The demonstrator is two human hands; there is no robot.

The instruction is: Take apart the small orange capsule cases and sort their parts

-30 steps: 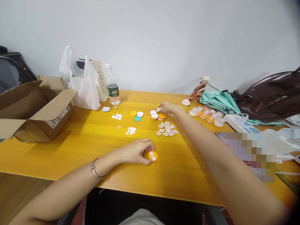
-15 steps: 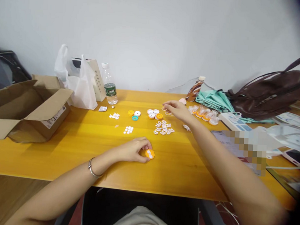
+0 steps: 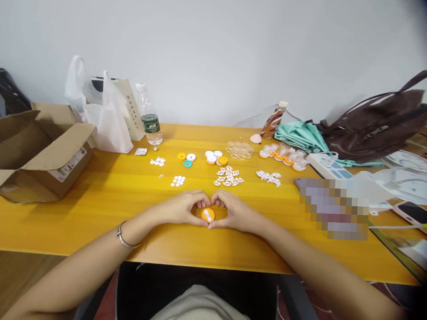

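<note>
A small round orange disc with white inserts (image 3: 208, 215) lies on the yellow table (image 3: 108, 212) near its front edge. My left hand (image 3: 181, 206) holds it from the left and my right hand (image 3: 232, 211) closes on it from the right, fingertips meeting around it. Behind the hands lie a pile of white cut-out pieces (image 3: 228, 175), a smaller pile (image 3: 269, 176), small white dots (image 3: 177, 180) and orange, white and teal discs (image 3: 187, 158). A silver bracelet is on my left wrist.
An open cardboard box (image 3: 33, 152) stands at the left, with white plastic bags (image 3: 102, 115) and a water bottle (image 3: 149, 117) behind. At the right are clear and orange parts (image 3: 282, 156), a brown bottle (image 3: 273, 120), teal cloth, a brown bag (image 3: 377, 127), papers and a phone.
My right hand has drawn back from the far discs to the orange disc at the front, joining my left hand there. A smaller pile of white pieces now shows where the arm was.
</note>
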